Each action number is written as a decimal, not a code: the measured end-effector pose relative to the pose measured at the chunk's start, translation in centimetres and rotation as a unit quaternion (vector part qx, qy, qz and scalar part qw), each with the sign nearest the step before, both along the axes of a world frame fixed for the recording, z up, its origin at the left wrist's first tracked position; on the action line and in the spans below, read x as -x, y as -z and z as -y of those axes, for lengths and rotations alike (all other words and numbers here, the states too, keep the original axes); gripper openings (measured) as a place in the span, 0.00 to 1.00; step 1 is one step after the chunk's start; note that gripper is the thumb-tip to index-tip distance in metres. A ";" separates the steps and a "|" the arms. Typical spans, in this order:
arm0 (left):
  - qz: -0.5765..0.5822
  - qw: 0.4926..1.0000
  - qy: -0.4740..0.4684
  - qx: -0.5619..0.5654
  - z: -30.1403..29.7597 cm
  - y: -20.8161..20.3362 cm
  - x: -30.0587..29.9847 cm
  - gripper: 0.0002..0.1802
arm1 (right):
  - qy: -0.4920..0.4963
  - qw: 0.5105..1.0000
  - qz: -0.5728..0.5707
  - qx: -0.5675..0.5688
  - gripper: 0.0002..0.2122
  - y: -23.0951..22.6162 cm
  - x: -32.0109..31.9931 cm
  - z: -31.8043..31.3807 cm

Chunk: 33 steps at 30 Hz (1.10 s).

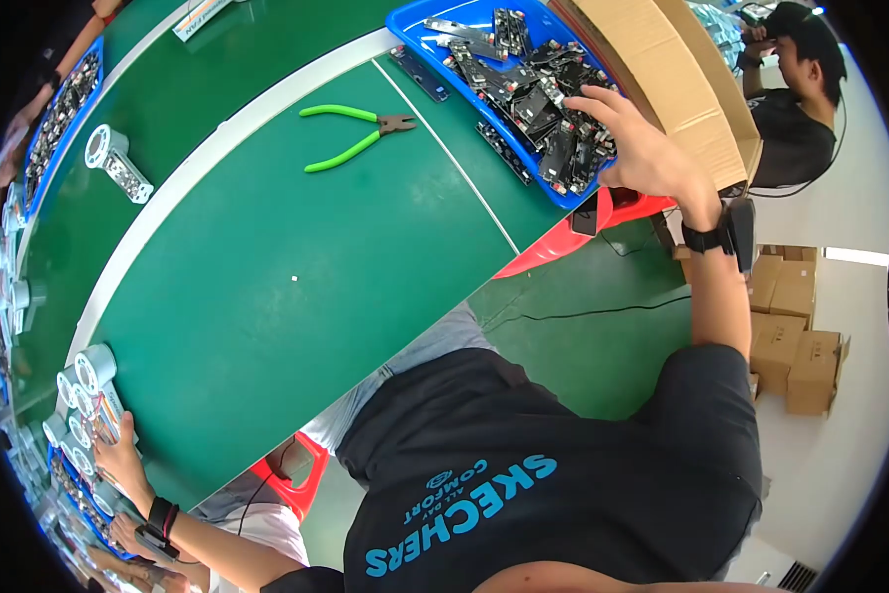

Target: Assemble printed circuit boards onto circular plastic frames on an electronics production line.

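Right hand (652, 153) curves over circuit boards (535, 107) in blue tray (567, 197).

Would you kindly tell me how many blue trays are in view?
3: one tray by the right hand, a second at upper left, a third at lower left near the left hand; others may be hidden.

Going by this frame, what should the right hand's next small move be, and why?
Probably pinch one circuit board from the blue tray with the right hand: its fingers are spread and curved over the loose boards, with none clearly gripped. The left hand is away at the white round housings, leaving this pick to the right.
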<state>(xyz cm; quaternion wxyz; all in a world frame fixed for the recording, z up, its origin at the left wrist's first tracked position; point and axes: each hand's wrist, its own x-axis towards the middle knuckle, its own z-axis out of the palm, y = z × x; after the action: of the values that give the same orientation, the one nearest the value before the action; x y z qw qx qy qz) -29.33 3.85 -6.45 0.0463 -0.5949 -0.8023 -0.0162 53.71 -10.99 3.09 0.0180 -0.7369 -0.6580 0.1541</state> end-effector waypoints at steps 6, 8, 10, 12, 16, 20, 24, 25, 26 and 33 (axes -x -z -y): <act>0.078 0.993 0.083 0.007 1.0 -3.2 -4.6 0.50 | -0.060 0.998 0.007 0.026 0.50 0.1 -1.8 -0.9; 0.080 0.993 0.084 0.035 2.0 -6.9 -10.9 0.51 | -0.077 0.997 0.012 0.024 0.50 0.1 -2.3 -1.6; 0.107 0.987 0.087 0.082 2.5 -8.8 -17.0 0.53 | -0.120 0.993 0.011 0.005 0.49 1.3 -2.0 -2.9; 0.093 0.988 0.096 0.075 3.2 -9.3 -20.0 0.54 | -0.142 0.990 -0.001 0.003 0.49 1.7 -1.8 -4.0; 0.041 0.991 0.113 0.066 4.4 -10.9 -26.9 0.53 | -0.185 0.982 -0.006 -0.040 0.47 2.0 -0.8 -6.3; 0.030 0.991 0.134 -0.014 5.4 -6.5 -28.7 0.48 | -0.188 0.980 0.031 -0.059 0.45 4.3 -1.9 -9.4; -0.075 0.971 0.194 -0.117 6.7 -4.1 -30.3 0.38 | -0.170 0.985 0.032 -0.012 0.45 3.8 -1.6 -10.7; -0.127 0.956 0.220 -0.149 6.9 -4.1 -30.7 0.34 | -0.153 0.988 0.032 0.015 0.45 3.3 -1.3 -10.7; -0.128 0.956 0.219 -0.147 7.1 -4.2 -31.0 0.34 | -0.136 0.989 0.032 0.043 0.45 2.9 -0.9 -10.8; 0.001 0.959 0.249 -0.135 7.3 -4.1 -31.5 0.22 | -0.085 0.989 0.031 0.113 0.43 1.7 -1.4 -11.4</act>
<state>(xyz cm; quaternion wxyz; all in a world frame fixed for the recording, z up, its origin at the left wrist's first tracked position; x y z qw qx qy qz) 2.16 -3.43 -2.30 0.1201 -0.7638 -0.6194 -0.1360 55.10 0.44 1.36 -0.0992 -0.6804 -0.6965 0.2053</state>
